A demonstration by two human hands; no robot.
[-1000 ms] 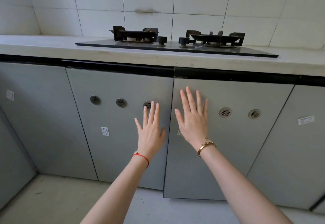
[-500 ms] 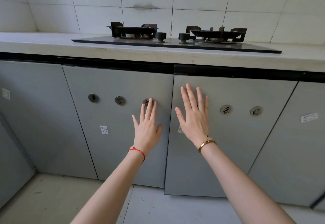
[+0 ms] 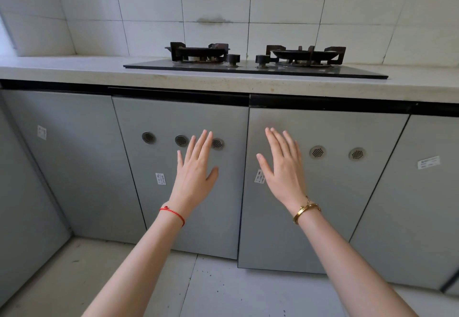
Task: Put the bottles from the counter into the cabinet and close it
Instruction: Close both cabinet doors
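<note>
We held left hand (image 3: 195, 177) and right hand (image 3: 283, 170) flat, empty, at mid-frame cabinet doors (image 3: 323, 192); closing seemed finished.

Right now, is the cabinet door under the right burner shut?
Nearly: the right door stands slightly proud of the left door along their seam. The right hand is spread flat over it; contact cannot be told.

Grey cabinet (image 3: 323, 192) under the counter (image 3: 74, 70): both doors seemingly shut, right slightly proud.
</note>
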